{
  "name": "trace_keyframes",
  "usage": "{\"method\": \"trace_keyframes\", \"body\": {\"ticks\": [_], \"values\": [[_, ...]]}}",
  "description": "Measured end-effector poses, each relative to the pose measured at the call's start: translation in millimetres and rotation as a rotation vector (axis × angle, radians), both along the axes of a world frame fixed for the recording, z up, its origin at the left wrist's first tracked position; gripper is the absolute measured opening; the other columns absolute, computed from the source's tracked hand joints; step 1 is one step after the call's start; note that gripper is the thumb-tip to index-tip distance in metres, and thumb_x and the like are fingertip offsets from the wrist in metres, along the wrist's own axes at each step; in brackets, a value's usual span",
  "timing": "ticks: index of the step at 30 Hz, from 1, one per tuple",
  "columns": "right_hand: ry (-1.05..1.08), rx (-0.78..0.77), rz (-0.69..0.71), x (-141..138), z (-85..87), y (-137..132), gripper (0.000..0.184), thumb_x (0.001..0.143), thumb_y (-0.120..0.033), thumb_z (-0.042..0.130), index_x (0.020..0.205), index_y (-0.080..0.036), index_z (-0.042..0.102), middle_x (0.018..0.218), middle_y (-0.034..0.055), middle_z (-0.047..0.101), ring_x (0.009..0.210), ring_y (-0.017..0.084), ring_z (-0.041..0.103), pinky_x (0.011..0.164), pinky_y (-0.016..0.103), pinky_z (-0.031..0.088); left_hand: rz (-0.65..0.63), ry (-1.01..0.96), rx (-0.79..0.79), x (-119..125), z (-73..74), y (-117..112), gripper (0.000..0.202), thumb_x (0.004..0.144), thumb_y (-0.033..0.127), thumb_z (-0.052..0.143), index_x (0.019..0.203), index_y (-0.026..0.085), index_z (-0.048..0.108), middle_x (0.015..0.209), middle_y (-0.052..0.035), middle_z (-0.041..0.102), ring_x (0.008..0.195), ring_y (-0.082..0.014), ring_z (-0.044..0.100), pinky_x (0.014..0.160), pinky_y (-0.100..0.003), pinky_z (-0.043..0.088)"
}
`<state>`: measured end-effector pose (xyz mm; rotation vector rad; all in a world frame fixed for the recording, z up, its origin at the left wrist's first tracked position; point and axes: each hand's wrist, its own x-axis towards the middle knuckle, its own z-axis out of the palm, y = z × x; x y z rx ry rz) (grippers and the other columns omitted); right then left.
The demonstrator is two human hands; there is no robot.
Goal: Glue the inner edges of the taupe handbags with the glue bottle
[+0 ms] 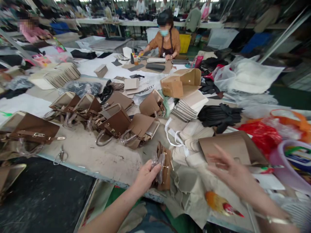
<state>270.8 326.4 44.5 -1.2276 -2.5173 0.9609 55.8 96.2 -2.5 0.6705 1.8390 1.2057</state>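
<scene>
My left hand (146,174) is closed around the plastic-wrapped handle of a small brown handbag (165,170) at the table's front edge. Grey-beige lining cloth (188,191) spreads from the bag to the right and hangs over the edge. My right hand (228,166) is raised with its fingers apart and blurred by motion; nothing shows in it. Behind its fingers lies a larger brown bag panel (223,147). Below that hand rests a yellow glue bottle (221,202) with a red tip, on its side.
Several brown handbags (114,121) stand across the table. Stacked beige pieces (190,105), black straps (220,116) and an open cardboard box (173,85) lie beyond. A purple basket (279,155) stands at right. Across the table sits a co-worker (176,38).
</scene>
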Motion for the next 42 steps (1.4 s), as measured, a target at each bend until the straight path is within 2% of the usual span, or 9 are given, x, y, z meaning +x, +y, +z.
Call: {"method": "trace_keyframes", "body": {"ticks": [5,8,14,21,24,29,33,36,42], "values": [[0.246,-0.352,0.252,-49,-29.2,-139,0.094,0.08,-0.028,0.064,0.153,-0.023,0.005,0.144,0.0137,0.045,0.128,0.026,0.048,0.103,0.043,0.043,-0.179,0.056,0.132,19,10.4,12,0.04,0.093,0.045,0.042,0.106,0.018,0.067,0.107,-0.0078,0.062,0.103,-0.0224,0.056,0.091,-0.031,0.042],[0.407,-0.432,0.048,-42,-54.5,-155,0.071,0.089,-0.03,0.053,0.152,-0.021,0.019,0.137,0.0136,0.051,0.121,0.025,0.053,0.101,0.042,0.044,-0.241,0.041,0.155,16,14.9,2,0.038,0.092,0.043,0.045,0.108,0.019,0.069,0.097,-0.0061,0.062,0.094,-0.0202,0.057,0.084,-0.029,0.044],[0.655,-0.821,-0.474,8,-66.3,-149,0.084,0.081,-0.044,0.067,0.149,-0.027,0.022,0.082,-0.002,0.064,0.076,0.017,0.063,0.08,0.033,0.051,-0.009,-0.127,0.055,-15,24.5,-60,0.038,0.085,0.046,0.057,0.103,0.017,0.073,0.058,0.0016,0.051,0.054,-0.0125,0.047,0.055,-0.025,0.038],[0.208,-0.937,0.2,26,-81.3,-192,0.055,0.072,-0.037,0.064,0.123,-0.018,0.059,0.08,0.0011,0.065,0.07,0.019,0.061,0.067,0.029,0.049,-0.432,0.386,0.093,-3,29.9,-97,0.031,0.09,0.028,0.048,0.106,0.023,0.075,0.076,-0.0071,0.06,0.071,-0.0184,0.057,0.067,-0.028,0.043],[0.168,-0.839,0.336,40,-84.9,-188,0.051,0.068,-0.034,0.069,0.117,-0.023,0.063,0.097,0.004,0.069,0.087,0.023,0.065,0.08,0.031,0.051,-0.482,0.428,0.152,2,24.3,-102,0.033,0.092,0.026,0.044,0.109,0.023,0.073,0.077,-0.0073,0.06,0.071,-0.0172,0.058,0.066,-0.027,0.043],[0.315,-0.245,-0.108,55,-75.8,-180,0.034,0.086,-0.048,0.055,0.107,-0.023,0.06,0.104,0.0077,0.068,0.094,0.024,0.065,0.082,0.035,0.053,-0.477,0.437,0.177,9,13.3,-97,0.031,0.092,0.029,0.048,0.106,0.023,0.074,0.078,-0.0071,0.065,0.071,-0.0186,0.059,0.067,-0.029,0.045],[0.382,0.219,0.075,35,-43.2,-213,0.035,0.086,-0.039,0.063,0.117,-0.024,0.054,0.112,0.0081,0.063,0.106,0.024,0.058,0.09,0.036,0.048,-0.432,0.354,0.162,22,16.4,-80,0.026,0.089,0.029,0.054,0.104,0.021,0.074,0.097,-0.0071,0.07,0.089,-0.0214,0.063,0.08,-0.031,0.047],[0.178,0.31,0.268,7,-29.6,-250,0.028,0.08,-0.036,0.071,0.101,-0.021,0.061,0.1,0.008,0.063,0.098,0.027,0.057,0.088,0.041,0.047,-0.432,0.354,0.178,34,25.6,-72,0.026,0.086,0.029,0.056,0.101,0.019,0.075,0.091,-0.0053,0.07,0.085,-0.02,0.063,0.081,-0.03,0.047],[-0.259,0.413,0.11,-28,-60.1,-289,0.032,0.075,-0.039,0.074,0.089,-0.014,0.062,0.08,0.0105,0.059,0.078,0.03,0.055,0.07,0.043,0.043,-0.325,0.141,0.171,50,23.2,-76,0.036,0.08,0.038,0.061,0.105,0.015,0.072,0.069,-0.0013,0.061,0.056,-0.0111,0.05,0.055,-0.023,0.042]]}}
